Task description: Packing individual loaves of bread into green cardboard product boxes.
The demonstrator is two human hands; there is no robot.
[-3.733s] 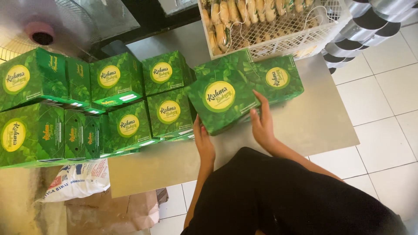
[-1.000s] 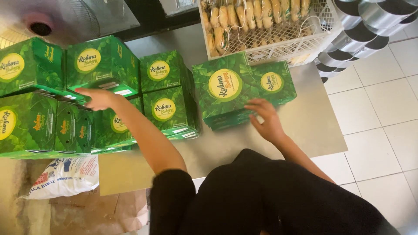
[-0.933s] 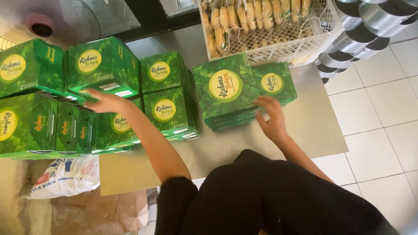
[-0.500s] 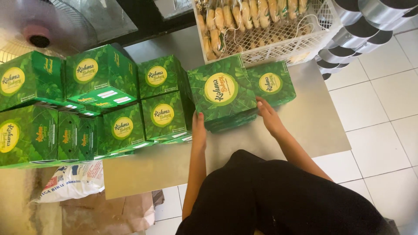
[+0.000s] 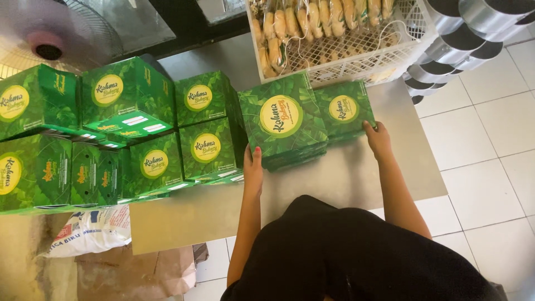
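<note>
Down on the grey tabletop [image 5: 345,184], both arms reach forward. The left hand [image 5: 253,167] lies flat, fingers straight together, pressed against the left edge of a stack of flat green leaf-printed cartons with round yellow labels [image 5: 283,124]. The right hand [image 5: 379,139], fingers extended, touches the right side of a second, smaller stack of flat green cartons [image 5: 344,110] just behind. Neither grips anything. Assembled green boxes [image 5: 203,134] stand left; a white plastic crate of bagged bread [image 5: 334,39] sits behind.

head cam | looks steeply down from above | close over table [image 5: 345,184] | single view
</note>
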